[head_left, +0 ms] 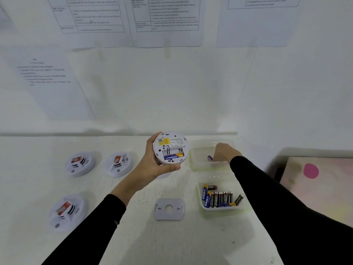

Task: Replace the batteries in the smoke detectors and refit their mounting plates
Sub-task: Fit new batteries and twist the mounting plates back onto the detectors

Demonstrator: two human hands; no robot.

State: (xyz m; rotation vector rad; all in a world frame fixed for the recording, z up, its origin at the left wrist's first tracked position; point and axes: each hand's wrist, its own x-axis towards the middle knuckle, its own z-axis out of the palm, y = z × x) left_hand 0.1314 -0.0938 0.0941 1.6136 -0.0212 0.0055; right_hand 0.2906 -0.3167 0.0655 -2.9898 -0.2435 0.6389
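- Left hand (pixel 152 165) curls round the rim of a smoke detector (pixel 171 148), held off the worktop (pixel 172 241), back facing the camera; one fitted battery (pixel 174 156) sits in its open bay.
- Right hand (pixel 224 152) reaches into the clear tray (pixel 193 163) just right of the left hand, fingertips pinching a blue battery (pixel 210 158).
- Mounting plate (pixel 169 209) lies flat nearer the person than the left hand.
- Second tray (pixel 221 210), under the right forearm, holds loose batteries (pixel 219 198).
- Three other detectors (pixel 80 163) sit well left of the left hand.
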